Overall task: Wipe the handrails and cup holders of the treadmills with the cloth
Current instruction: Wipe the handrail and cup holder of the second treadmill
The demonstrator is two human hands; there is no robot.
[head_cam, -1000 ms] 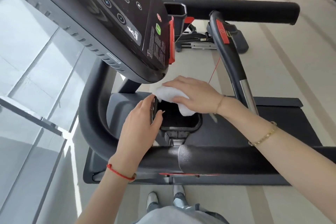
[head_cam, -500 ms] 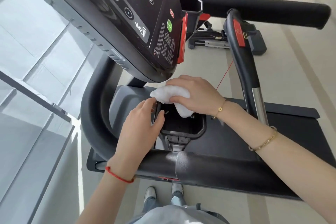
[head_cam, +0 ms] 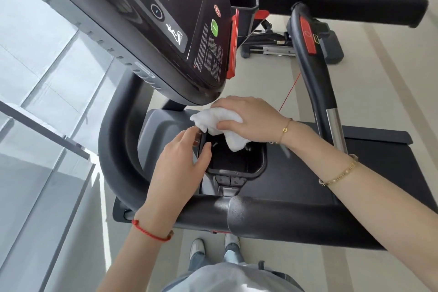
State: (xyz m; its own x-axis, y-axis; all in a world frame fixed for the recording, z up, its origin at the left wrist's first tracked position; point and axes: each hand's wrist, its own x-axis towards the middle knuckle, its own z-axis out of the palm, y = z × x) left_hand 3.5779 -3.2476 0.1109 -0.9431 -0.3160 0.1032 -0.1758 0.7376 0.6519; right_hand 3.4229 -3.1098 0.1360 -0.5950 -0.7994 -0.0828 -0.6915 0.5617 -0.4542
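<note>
At frame centre, the right hand grips a crumpled white cloth over the black cup holder. The left hand pinches the holder's left rim.

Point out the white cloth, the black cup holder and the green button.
White crumpled cloth (head_cam: 224, 117), head view, its upper bunched part.
Black rectangular plastic cup holder (head_cam: 237, 161), head view, its dark floor.
Green oval button (head_cam: 214, 28), head view, its centre.

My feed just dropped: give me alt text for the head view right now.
The right hand presses a white cloth into the far corner of the treadmill's black cup holder, while the left hand grips the holder's left rim. The control console hangs above; a padded handrail crosses below.
</note>
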